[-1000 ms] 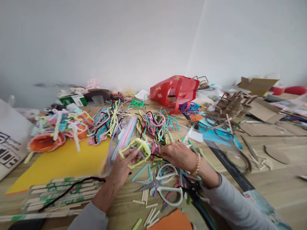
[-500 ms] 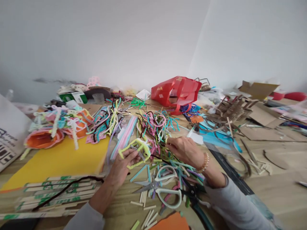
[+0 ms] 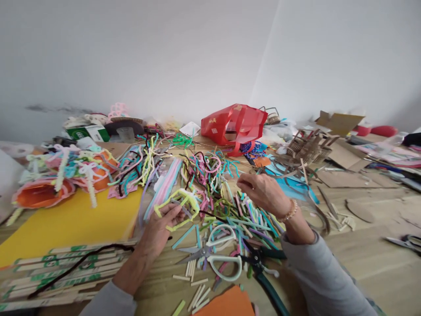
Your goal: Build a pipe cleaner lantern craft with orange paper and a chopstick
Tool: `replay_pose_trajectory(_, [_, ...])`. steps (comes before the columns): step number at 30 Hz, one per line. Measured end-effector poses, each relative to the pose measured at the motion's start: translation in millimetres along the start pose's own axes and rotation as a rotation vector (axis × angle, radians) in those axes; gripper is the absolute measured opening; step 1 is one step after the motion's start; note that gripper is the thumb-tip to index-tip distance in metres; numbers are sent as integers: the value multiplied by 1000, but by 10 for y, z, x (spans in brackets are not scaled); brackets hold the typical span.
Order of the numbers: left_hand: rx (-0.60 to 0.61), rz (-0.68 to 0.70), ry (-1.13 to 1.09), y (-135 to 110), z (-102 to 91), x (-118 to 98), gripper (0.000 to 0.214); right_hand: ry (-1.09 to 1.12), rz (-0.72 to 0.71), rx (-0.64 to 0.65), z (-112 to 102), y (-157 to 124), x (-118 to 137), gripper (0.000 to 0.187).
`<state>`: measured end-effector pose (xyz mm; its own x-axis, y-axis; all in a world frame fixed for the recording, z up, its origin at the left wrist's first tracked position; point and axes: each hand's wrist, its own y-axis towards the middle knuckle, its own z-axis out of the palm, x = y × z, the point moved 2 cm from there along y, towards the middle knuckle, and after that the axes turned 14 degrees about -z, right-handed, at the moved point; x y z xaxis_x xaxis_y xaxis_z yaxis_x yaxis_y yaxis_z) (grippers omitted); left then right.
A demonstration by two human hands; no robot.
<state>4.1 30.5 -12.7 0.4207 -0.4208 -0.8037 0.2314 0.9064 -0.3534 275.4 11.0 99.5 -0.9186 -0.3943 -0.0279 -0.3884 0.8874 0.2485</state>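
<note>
My left hand is closed on a bent yellow-green pipe cleaner shape, holding it just above the wooden table. My right hand hovers higher and to the right, over a heap of cut pipe cleaner pieces. Its fingers are pinched together, and what they hold is too small to make out. White-handled scissors lie between my forearms. Dark green-handled pliers rest under my right forearm.
A yellow sheet with orange pipe-cleaner baskets lies left. Green-printed stick bundles lie at the front left, crossed by a black pipe cleaner. A red bag stands behind. Cardboard scraps and a second pair of scissors lie right. Orange paper sits near me.
My right hand has lifted from the table beside the scissors and moved up and to the right, away from the left hand. The left hand keeps its hold on the yellow-green shape.
</note>
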Motion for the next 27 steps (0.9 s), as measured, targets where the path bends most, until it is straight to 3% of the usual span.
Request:
replay_pose_trajectory(5, [14,5,-3,-11,-2,-10,28,133,-100,31,-16,11,88,18])
replay_pose_trajectory(9, [5,4,-5,-16,-3,-13,30,320,-294,168,19,17,244,17])
replay_pose_trajectory(15, [-8,-7,-14,-8,-2,3,31,263,-428,349,332,66,510,19])
replay_pose_trajectory(21, [-15,11,-18,-10,4,11,28,67,-374,465,685,98,588,26])
replay_pose_trajectory(27, [15,18,-2,-21,0,29,25,47,-393,470,707,78,558,24])
